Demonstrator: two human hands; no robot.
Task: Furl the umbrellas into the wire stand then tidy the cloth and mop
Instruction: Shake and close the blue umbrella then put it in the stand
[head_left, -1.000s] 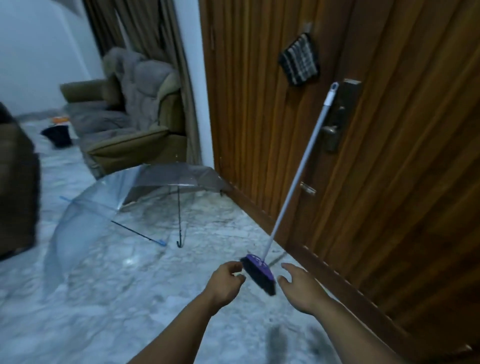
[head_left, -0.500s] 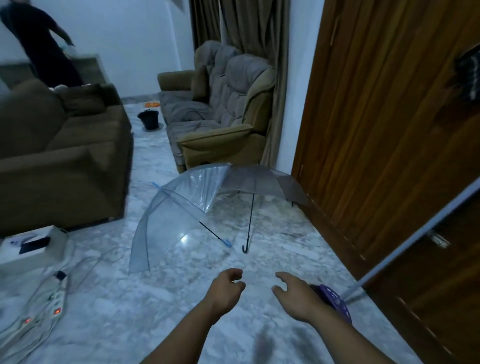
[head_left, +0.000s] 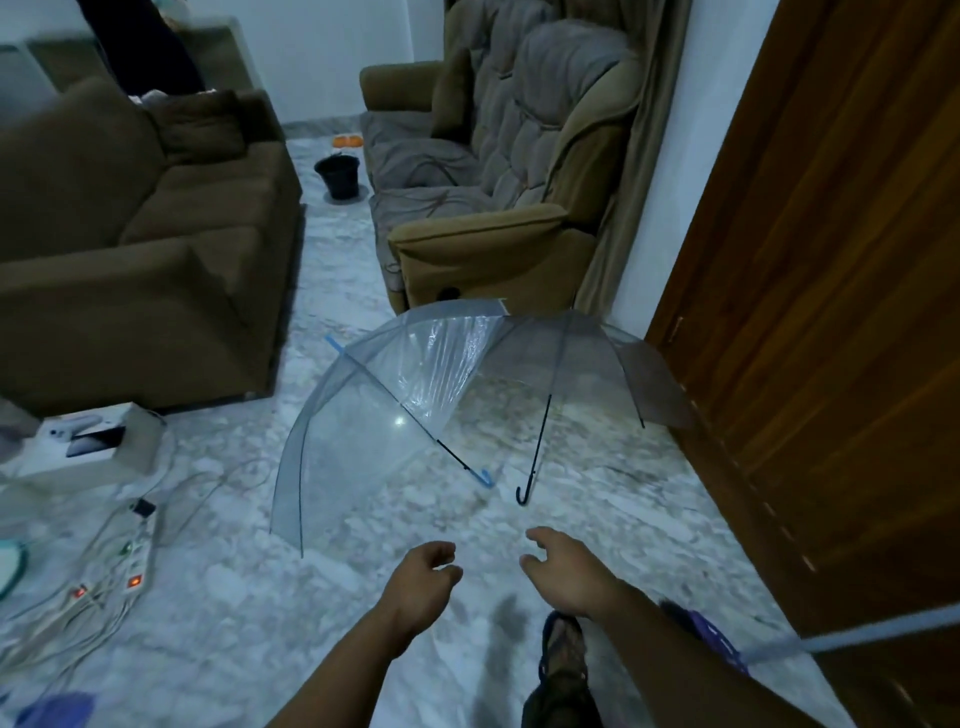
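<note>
Two open clear umbrellas on the marble floor (head_left: 597, 525), ahead of both empty, loosely curled hands. Black hooked handle (head_left: 523, 493) just beyond right hand (head_left: 569, 571), shaft running away toward the armchair (head_left: 493, 249); left hand (head_left: 423, 577) nearer the blue handle (head_left: 482, 477).

A pale marble floor (head_left: 363, 649) carries everything. Two open clear umbrellas lie on it side by side: one with a blue crook handle (head_left: 363, 415), one with a black crook handle (head_left: 582, 374) nearer the wooden door. A black bucket (head_left: 337, 174) stands between two sofas. Power strips (head_left: 137, 561) and tangled cables lie at left, beside a white box (head_left: 98, 441). A purple-headed mop (head_left: 717, 642) rests at lower right.
</note>
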